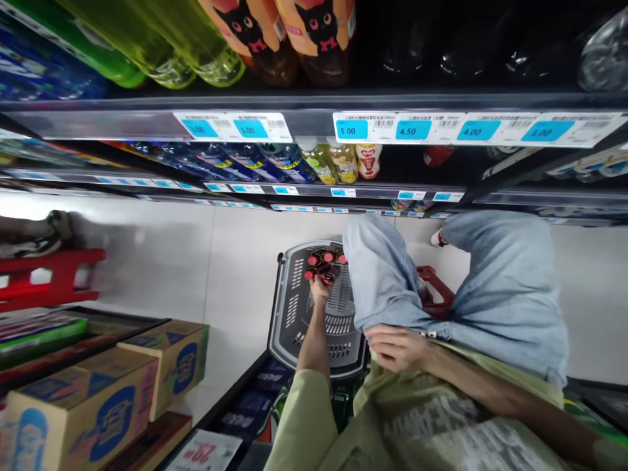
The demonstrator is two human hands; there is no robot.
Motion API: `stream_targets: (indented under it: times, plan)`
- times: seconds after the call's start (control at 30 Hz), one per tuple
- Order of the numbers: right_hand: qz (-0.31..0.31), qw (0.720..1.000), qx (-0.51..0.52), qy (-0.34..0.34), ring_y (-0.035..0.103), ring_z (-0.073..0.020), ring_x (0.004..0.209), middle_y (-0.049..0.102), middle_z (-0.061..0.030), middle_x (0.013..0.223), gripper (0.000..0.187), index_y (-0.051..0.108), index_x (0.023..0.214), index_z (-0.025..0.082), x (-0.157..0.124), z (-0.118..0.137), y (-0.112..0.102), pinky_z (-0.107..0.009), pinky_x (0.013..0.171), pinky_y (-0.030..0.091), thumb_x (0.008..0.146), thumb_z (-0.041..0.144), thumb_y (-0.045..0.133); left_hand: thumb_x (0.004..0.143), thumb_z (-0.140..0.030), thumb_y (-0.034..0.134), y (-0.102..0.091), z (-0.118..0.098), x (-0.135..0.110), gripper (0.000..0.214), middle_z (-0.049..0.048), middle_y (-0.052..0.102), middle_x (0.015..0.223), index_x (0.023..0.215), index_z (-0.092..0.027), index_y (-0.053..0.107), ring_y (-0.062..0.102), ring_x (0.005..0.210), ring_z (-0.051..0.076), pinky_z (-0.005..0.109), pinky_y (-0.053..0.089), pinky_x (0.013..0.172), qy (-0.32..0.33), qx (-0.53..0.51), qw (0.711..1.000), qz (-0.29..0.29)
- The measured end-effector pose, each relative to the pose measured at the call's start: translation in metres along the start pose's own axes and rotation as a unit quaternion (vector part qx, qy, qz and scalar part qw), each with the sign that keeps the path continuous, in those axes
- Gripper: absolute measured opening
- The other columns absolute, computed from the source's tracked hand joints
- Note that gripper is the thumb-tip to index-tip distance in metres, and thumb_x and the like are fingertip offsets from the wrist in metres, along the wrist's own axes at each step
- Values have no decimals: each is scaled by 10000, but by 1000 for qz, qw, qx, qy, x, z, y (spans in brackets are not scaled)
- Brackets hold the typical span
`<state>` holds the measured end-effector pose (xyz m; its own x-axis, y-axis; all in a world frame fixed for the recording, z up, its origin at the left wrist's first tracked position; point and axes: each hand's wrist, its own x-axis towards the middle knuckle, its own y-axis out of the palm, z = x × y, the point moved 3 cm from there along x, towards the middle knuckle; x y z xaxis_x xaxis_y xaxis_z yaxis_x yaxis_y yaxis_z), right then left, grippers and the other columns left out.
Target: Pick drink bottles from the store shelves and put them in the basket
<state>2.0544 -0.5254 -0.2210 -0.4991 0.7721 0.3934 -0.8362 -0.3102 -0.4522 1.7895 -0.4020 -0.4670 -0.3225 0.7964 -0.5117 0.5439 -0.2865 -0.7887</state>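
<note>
My left hand [321,286] reaches down into a grey plastic basket [294,314] on the floor. Its fingers are closed on a red-capped dark bottle [324,268], one of several bunched at the basket's far end. My right hand [396,348] lies on my thigh against the blue jeans [387,275], fingers loosely stretched and holding nothing. Both arms wear pale green sleeves.
Drink shelves [314,104] with blue price tags run across the top, holding green, yellow and orange bottles. Cardboard boxes [88,405] are stacked at the lower left. A red stool [432,288] shows under my legs and a red crate [49,275] stands at the left. The floor is pale tile.
</note>
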Motion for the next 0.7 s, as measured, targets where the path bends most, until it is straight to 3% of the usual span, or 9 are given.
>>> stream_targets:
  times: [0.13,0.3,0.43,0.53,0.7]
  plan:
    - [5,1000,8,2,821,-307,1052,809,-44,992,395,716,1156,320,4,-4,-1,-369,869,753,859,91,590,787,-143,735,6,0,21,238,114,605,1114,999,-138,627,660,917,230,403,548,987,3,10,1000,13]
    - [17,1000,-11,-18,816,-290,1072,808,-48,951,274,707,1009,317,4,-10,2,-332,880,738,873,123,569,804,-143,746,9,-11,45,305,162,594,1220,1094,-110,656,667,1050,276,420,535,1028,34,22,999,22]
    - [17,999,-32,-38,820,-248,1051,791,-32,897,167,659,785,316,6,-18,9,-270,906,702,847,179,585,780,-225,796,9,-21,53,283,162,601,1213,1019,-145,666,675,1074,315,461,540,1011,49,26,998,28]
    - [-1,995,-69,-77,822,-208,1025,770,1,842,210,588,647,318,8,-24,12,-219,900,677,831,216,588,785,-304,817,11,-21,57,302,159,589,1203,988,-148,657,672,1026,313,469,542,991,50,34,998,30]
    - [-3,992,-92,-85,812,-185,1056,772,14,856,239,576,612,307,4,-27,14,-204,964,643,827,203,599,813,-247,793,16,-14,60,333,143,566,1213,1101,-145,659,647,1028,294,452,531,992,58,45,996,41]
